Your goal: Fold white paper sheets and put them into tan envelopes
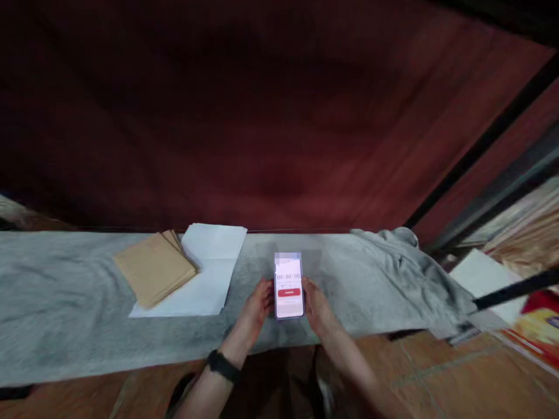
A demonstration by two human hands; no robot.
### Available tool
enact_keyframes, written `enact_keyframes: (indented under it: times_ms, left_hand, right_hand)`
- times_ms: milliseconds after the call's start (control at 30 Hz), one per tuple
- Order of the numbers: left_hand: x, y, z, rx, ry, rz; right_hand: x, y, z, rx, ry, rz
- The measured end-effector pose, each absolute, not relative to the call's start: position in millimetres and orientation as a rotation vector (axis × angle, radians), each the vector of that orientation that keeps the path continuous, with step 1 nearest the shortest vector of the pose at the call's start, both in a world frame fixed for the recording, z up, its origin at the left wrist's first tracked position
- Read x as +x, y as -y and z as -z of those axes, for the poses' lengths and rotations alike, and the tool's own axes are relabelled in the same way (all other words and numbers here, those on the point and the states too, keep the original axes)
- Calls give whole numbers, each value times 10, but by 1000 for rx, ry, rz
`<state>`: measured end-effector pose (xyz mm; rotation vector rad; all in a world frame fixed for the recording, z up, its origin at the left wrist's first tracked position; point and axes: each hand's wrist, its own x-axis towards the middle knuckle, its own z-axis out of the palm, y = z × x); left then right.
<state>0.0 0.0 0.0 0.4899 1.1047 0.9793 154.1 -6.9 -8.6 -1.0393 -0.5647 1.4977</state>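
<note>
White sheets (213,279) lie on grey cloth (56,297).

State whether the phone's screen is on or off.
On: the phone is brightly lit, showing a row of zeros above a red button.

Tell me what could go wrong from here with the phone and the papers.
The phone has the left hand and right hand at its side edges, so it might slip if their hold is slack. A stray finger could tap the red button on its lit screen. The brown paper stack lies askew across the white sheets, so a bump might slide both out of place.
</note>
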Motion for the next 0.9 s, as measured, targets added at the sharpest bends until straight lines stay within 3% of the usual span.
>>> enact_keyframes:
  times_ms: [333, 900]
  left_hand:
    - [-287, -36, 51, 680, -1231, -1150]
    - [-78, 88, -15, 731, -1195, -1184]
  right_hand:
    - [1677, -111, 198, -1051, 525, -1458]
    - [2278, 139, 61, -1077, 504, -1311]
